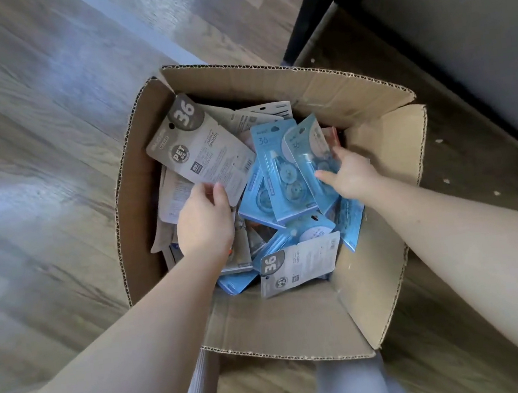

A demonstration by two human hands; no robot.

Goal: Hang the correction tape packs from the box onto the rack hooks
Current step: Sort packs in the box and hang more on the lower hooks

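An open cardboard box [367,108] stands on the floor below me, filled with several correction tape packs, some grey and some blue. My left hand [203,219] grips the lower edge of a grey pack [199,148] marked 36, lifted at the box's left side. My right hand [351,173] holds a blue pack [309,154] tilted up at the right side, thumb on its front. Another blue pack [280,167] leans just left of it. A second grey pack [298,263] lies face up near the front wall. No rack hooks are in view.
The box sits on wood-grain flooring [34,158]. A dark frame leg [310,10] and a dark unit [458,25] stand at the upper right, close behind the box. My legs in light trousers [349,387] are at the bottom edge.
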